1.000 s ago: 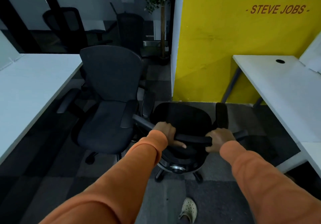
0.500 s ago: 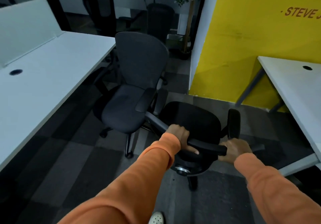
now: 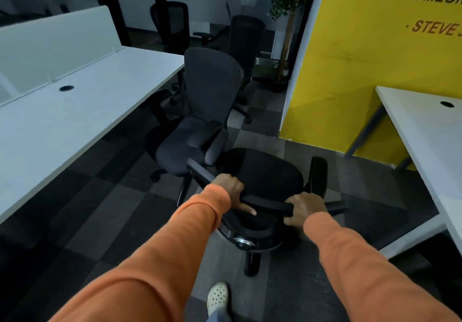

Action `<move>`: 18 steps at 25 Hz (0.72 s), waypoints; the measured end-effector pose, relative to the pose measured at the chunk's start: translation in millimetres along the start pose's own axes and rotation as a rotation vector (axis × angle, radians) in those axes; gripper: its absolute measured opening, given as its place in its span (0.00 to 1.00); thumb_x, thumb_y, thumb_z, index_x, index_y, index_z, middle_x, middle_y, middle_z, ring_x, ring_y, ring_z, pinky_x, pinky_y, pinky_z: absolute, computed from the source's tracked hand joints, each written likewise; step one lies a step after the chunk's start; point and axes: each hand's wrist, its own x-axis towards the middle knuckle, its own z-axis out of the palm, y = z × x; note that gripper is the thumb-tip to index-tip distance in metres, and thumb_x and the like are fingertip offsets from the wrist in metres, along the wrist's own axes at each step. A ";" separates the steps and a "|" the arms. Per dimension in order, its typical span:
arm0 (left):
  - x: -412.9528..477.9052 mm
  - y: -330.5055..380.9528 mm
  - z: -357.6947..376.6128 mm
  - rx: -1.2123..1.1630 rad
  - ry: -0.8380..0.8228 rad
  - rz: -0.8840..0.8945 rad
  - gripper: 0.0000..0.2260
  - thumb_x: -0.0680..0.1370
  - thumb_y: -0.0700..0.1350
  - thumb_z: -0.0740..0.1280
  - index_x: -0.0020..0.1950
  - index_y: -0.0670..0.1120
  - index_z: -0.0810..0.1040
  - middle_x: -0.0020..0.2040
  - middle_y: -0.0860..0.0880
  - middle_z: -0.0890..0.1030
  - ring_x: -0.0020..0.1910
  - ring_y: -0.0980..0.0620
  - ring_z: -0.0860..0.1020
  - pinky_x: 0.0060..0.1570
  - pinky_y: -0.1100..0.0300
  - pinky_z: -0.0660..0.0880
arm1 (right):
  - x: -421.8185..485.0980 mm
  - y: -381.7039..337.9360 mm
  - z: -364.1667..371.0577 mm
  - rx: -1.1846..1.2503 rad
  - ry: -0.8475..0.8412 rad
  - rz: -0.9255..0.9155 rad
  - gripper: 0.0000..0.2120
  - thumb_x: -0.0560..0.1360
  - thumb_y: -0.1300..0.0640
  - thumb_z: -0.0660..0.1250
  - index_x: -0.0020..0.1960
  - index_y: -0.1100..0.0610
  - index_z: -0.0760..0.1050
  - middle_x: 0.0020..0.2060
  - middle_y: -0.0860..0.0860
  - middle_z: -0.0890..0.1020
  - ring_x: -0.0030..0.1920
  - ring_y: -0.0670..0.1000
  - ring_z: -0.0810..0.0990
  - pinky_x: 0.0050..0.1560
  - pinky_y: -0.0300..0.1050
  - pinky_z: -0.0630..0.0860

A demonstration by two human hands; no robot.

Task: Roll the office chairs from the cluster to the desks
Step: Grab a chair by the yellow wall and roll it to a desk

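Note:
A black office chair [image 3: 265, 171] stands right in front of me, seen from behind and above. My left hand [image 3: 231, 189] grips the top rim of its backrest on the left, fingers curled over it. My right hand [image 3: 306, 208] grips the same rim on the right. A grey office chair [image 3: 200, 111] stands just beyond it to the left, its armrest almost touching the black chair. It sits beside the long white desk [image 3: 82, 111] on the left. A second white desk [image 3: 430, 131] is on the right.
A yellow partition wall [image 3: 370, 59] rises ahead on the right, with a potted tree [image 3: 287, 21] past its edge. Two more dark chairs [image 3: 172, 24] stand in the background. Dark carpet tiles cover the aisle. My white shoe [image 3: 218, 296] shows below.
The view has swung left and the black chair has rolled with my hands towards the left desk. Both hands keep the same grip on the backrest rim.

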 end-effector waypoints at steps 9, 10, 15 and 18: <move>-106.0 48.5 16.1 -0.017 -0.067 -0.098 0.41 0.66 0.79 0.58 0.52 0.42 0.80 0.49 0.43 0.83 0.49 0.42 0.80 0.45 0.54 0.73 | -86.3 -31.9 24.8 0.001 0.007 -0.114 0.10 0.68 0.42 0.69 0.39 0.47 0.74 0.40 0.47 0.82 0.44 0.53 0.81 0.40 0.42 0.70; -117.8 56.9 16.8 -0.023 -0.086 -0.099 0.41 0.66 0.79 0.58 0.51 0.42 0.80 0.48 0.43 0.83 0.48 0.43 0.80 0.43 0.55 0.71 | -96.8 -33.8 26.4 -0.011 -0.003 -0.122 0.10 0.68 0.41 0.69 0.40 0.47 0.75 0.40 0.47 0.81 0.44 0.53 0.81 0.40 0.42 0.71; -182.1 84.7 33.0 -0.039 -0.034 -0.024 0.40 0.68 0.78 0.57 0.49 0.41 0.81 0.44 0.43 0.84 0.41 0.42 0.80 0.42 0.54 0.74 | -155.7 -49.3 46.8 -0.024 -0.024 -0.142 0.13 0.70 0.40 0.67 0.51 0.45 0.79 0.46 0.46 0.83 0.50 0.51 0.81 0.48 0.42 0.75; -222.6 94.4 40.8 -0.070 -0.024 -0.039 0.39 0.68 0.78 0.59 0.47 0.41 0.80 0.41 0.43 0.83 0.38 0.42 0.80 0.38 0.56 0.70 | -189.0 -67.1 57.7 -0.069 -0.022 -0.158 0.19 0.71 0.38 0.65 0.59 0.42 0.78 0.50 0.46 0.84 0.53 0.50 0.81 0.51 0.42 0.74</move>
